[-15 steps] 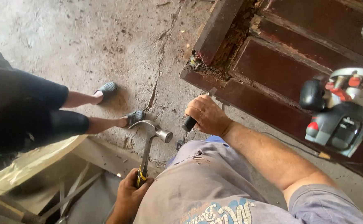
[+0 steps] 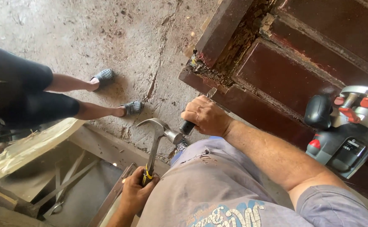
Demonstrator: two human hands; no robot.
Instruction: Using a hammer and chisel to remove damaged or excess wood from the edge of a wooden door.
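My left hand (image 2: pixel 134 194) grips the yellow-and-black handle of a steel claw hammer (image 2: pixel 156 145), whose head points toward the butt of a chisel. My right hand (image 2: pixel 205 115) is closed around the black handle of that chisel (image 2: pixel 187 126); its blade tip shows above my knuckles, against the rotted bottom corner of a dark red wooden door (image 2: pixel 276 71) lying flat. Crumbled wood fills the door's damaged joint (image 2: pixel 201 67).
A grey and black power router (image 2: pixel 346 134) sits on the door at right. Another person's legs in grey sandals (image 2: pixel 104 76) stand on the cracked concrete floor (image 2: pixel 142 38) at left. Wooden boards and frames (image 2: pixel 58 176) lie at lower left.
The view has shifted slightly. Both hands hold the same tools; the hammer head sits close to the chisel butt as before.
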